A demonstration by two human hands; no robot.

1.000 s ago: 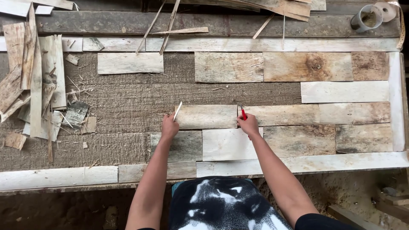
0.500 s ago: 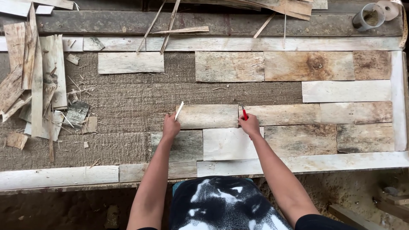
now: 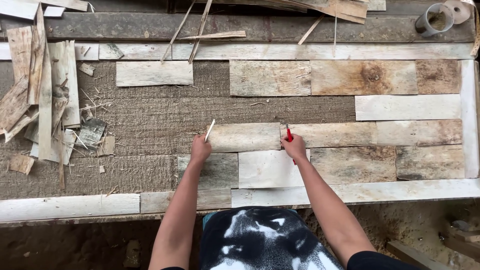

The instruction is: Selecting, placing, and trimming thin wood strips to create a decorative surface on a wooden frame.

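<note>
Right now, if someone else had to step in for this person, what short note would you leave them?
Left hand: pinches a thin pale stick at the left end of the loose plank.
Right hand: holds a red pencil at that plank's right end.
Done: planks cover the right part of the panel.
Left: the rough brown left part is mostly bare; scrap wood lies far left.

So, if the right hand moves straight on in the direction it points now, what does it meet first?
The right hand holds a red pencil with its tip up, away from the person. Straight on, it would cross the pale plank, then bare rough board. The first raised thing is probably the weathered plank above, though its height is unclear.
</note>
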